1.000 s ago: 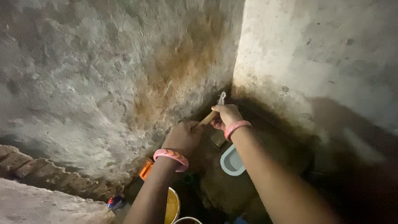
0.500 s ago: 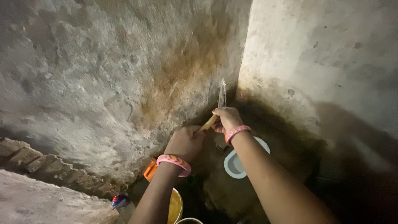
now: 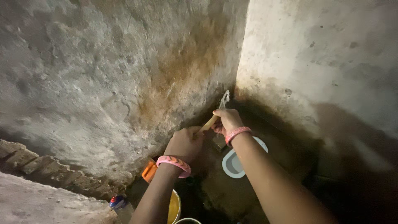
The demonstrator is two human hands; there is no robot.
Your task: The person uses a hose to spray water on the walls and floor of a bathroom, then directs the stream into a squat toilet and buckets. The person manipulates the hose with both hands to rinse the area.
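Both hands grip one wooden handle (image 3: 208,123) in the wall corner: left hand (image 3: 184,144) closed around its lower end at 7 o'clock, right hand (image 3: 226,120) closed near the top. It looks stiff, light, probably wet; a firm two-handed mid-shaft hold suits.

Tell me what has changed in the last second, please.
Little changed. The water jet rose taller half a second ago and is short again now. Both hands, left hand and right hand, still grip the wooden handle in the wall corner. The white basin stays below.
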